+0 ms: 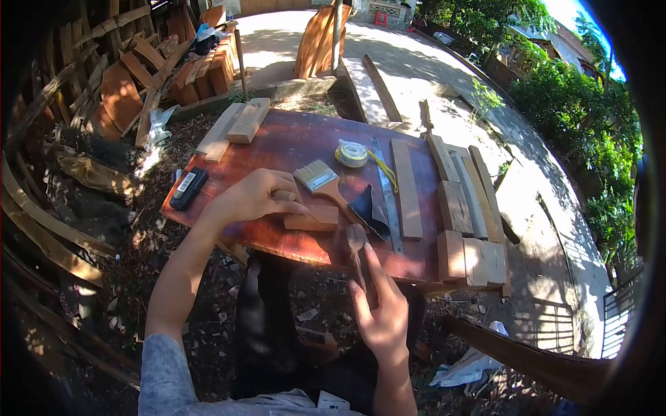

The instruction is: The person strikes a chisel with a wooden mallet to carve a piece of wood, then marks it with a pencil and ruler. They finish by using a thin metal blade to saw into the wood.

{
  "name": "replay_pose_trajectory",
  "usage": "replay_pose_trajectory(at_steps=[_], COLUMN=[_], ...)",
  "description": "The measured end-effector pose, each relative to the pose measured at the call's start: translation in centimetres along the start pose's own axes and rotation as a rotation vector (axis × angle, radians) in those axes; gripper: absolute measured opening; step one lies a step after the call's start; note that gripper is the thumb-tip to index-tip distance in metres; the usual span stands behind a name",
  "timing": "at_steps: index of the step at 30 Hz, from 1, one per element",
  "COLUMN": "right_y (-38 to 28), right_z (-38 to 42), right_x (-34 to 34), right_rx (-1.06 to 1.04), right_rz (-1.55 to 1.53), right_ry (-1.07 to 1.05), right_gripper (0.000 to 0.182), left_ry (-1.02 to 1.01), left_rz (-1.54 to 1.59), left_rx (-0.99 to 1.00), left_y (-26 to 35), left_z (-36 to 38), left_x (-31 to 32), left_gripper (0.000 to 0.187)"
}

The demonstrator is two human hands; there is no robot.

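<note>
My left hand (253,197) is over the near-left part of the table, fingers curled down onto a short wooden block (316,218). My right hand (381,315) is at the table's near edge, thumb and fingers around a slim brown wooden piece with a rounded, spoon-like end (356,239). A wide paintbrush (320,179) with pale bristles lies just beyond the block. Beside its handle is a curled black sheet (370,210). A steel ruler (390,208) and a yellow-and-clear tape measure (352,154) rest farther right.
The reddish wooden tabletop (277,149) carries a wooden strip (407,191), several blocks (454,208) along its right side, and more blocks (248,121) at the far left corner. A black device (189,188) lies by the left edge. Scrap wood (128,76) is piled left.
</note>
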State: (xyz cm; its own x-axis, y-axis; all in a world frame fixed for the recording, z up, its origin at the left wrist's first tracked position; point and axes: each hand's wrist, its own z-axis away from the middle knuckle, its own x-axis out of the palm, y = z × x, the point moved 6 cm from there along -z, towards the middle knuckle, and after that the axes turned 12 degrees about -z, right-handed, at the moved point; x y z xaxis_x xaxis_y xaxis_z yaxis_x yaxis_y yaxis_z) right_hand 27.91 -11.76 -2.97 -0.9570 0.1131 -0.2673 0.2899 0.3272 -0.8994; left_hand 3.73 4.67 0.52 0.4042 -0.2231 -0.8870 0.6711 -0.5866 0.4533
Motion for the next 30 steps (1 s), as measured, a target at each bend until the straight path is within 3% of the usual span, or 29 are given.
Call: replay_pose_trajectory(at_steps=[14,17,18,23,26,28,30], right_y=[0.5,1.3,1.0,2.2,1.7,1.3,1.3], right_z=[-0.3,-0.1,0.1,-0.2,-0.3,-0.4,0.0], right_x=[0.0,-0.1,-0.3,-1.5,-2.2,-2.3,-2.8], right_rx=[-0.048,-0.03,0.12,0.106,0.22,0.16,0.182], right_rz=[-0.094,-0.123,-0.169,-0.322,-0.384,-0.377,-0.364], right_ry=[0.006,0.028,0.014,0.131,0.217,0.279,0.295], right_gripper=[0.065,0.067,0.066,0.065,0.064,0.066,0.068], left_ry=[0.096,0.103,0.152,0.504,0.673,0.801,0.787], left_rz=[0.031,0.032,-0.039,-0.276,-0.226,-0.21,-0.191], left_rx=[0.07,0.107,0.098,0.035,0.087,0.173,0.143], left_y=[0.3,-0.1,0.3,5.7,9.1,10.8,11.7], left_z=[0.2,0.2,0.4,1.3,0.6,-0.4,-1.5], left_x=[0.0,0.2,-0.1,-1.0,2.0,4.0,6.0], left_gripper=[0.014,0.021,0.025,0.039,0.027,0.022,0.021])
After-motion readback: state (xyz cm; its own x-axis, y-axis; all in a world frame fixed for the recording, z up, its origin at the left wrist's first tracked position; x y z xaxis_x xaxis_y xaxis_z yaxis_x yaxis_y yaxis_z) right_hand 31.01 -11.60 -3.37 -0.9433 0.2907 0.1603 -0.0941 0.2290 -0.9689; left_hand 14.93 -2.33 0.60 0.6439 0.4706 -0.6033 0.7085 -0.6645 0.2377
